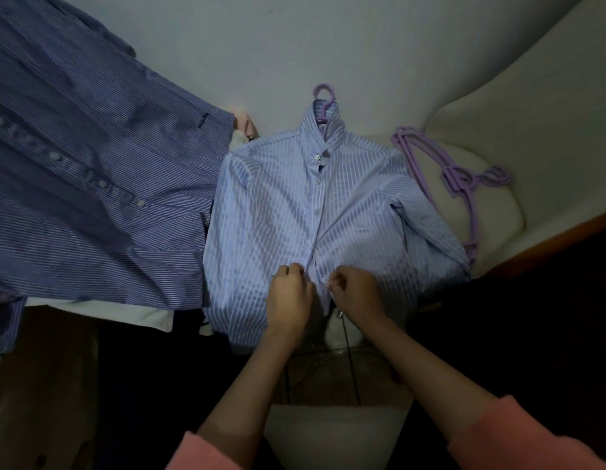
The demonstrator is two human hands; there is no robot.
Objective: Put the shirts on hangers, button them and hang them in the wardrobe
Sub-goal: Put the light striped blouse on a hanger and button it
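Light blue striped shirt (295,212) laid flat, front up, on a white bed (227,45), collar away from the camera, hem toward it and overhanging the bed's near edge. Purple hanger (323,96) inside the shirt, hook protruding beyond the collar. Placket closed by buttons from the collar down to roughly mid-front; lower part of the front parted near the hem.

Left hand (289,295) on the shirt's lower front, left of the placket, fingers curled and gripping the fabric edge. Right hand (357,290) just right of the placket, fingers (332,279) pinching the opposite edge at a small clear button; the two hands close together, either side of the opening. Pink sleeves (518,435) at both forearms.

Left of the shirt: darker blue striped shirt (84,184), spread out, white buttons in a row, its edge touching the light shirt's left sleeve. A bit of pink cloth (242,122) beyond their meeting point. Right of the shirt: stack of spare purple hangers (454,178) on a cream cushion (491,205), just beside the right sleeve. Below the hem: tiled floor (328,371), dimly lit.
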